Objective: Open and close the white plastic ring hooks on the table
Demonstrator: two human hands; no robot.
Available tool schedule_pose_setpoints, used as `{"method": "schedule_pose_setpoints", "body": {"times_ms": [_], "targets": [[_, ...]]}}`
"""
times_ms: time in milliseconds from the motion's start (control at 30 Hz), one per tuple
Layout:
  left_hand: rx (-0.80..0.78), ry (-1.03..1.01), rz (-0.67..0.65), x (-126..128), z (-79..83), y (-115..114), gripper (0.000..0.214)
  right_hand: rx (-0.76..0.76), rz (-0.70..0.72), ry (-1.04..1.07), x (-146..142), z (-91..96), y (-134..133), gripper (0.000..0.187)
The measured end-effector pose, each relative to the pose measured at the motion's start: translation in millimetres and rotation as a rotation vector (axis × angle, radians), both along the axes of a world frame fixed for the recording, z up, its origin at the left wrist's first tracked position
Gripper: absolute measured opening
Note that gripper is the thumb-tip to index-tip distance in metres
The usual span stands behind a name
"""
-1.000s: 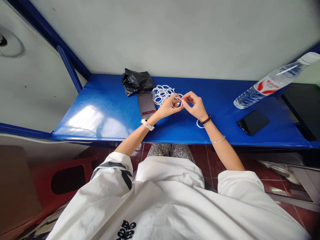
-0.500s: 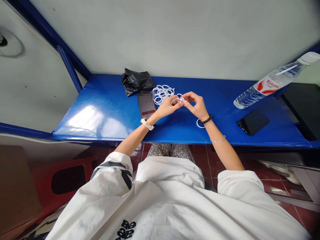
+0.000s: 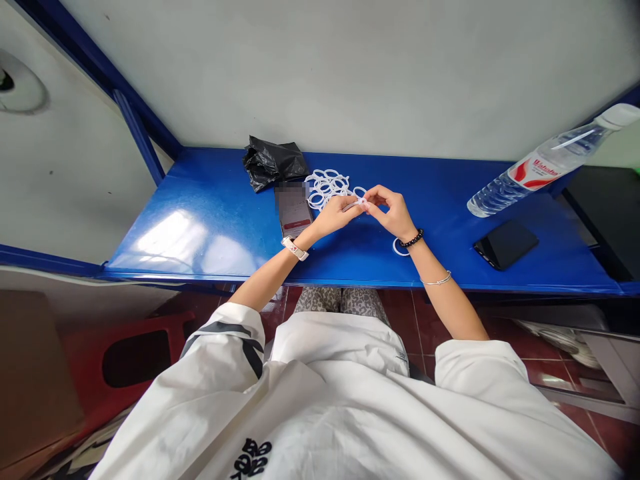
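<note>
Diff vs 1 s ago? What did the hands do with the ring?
The left hand turned the white ring it pinches: the loop showed open a second ago, now it is nearly edge-on, mostly hidden between the two hands. The right hand kept its pinch, barely shifting. Nothing let go. The ring pile, loose ring by the right wrist, black bag and water bottle stayed put.
</note>
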State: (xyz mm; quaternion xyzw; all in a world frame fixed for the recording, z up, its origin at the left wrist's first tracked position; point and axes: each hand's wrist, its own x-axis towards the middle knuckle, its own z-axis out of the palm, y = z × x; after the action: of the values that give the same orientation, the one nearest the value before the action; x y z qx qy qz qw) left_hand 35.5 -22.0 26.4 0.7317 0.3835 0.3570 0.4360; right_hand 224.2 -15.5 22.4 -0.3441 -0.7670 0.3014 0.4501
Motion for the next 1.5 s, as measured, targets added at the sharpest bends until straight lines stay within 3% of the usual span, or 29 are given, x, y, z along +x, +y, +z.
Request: {"method": "schedule_pose_setpoints", "body": {"times_ms": [633,1033,1500], "targets": [[0.112,0.040,-0.031,-2.5,-0.6,3.3,0.047,-0.050,0.058,-0.031,2.0,1.9,-0.7,0.029],[0.120,-0.030,0.004,1.1,-6.7,3.4,0.036,-0.042,0.054,-0.079,0.7,1.2,-0.4,0.026],[0.047,-0.028,-0.057,0.5,-11.6,4.7,0.028,-0.047,0.072,-0.153,0.5,0.5,0.0,0.021]]}}
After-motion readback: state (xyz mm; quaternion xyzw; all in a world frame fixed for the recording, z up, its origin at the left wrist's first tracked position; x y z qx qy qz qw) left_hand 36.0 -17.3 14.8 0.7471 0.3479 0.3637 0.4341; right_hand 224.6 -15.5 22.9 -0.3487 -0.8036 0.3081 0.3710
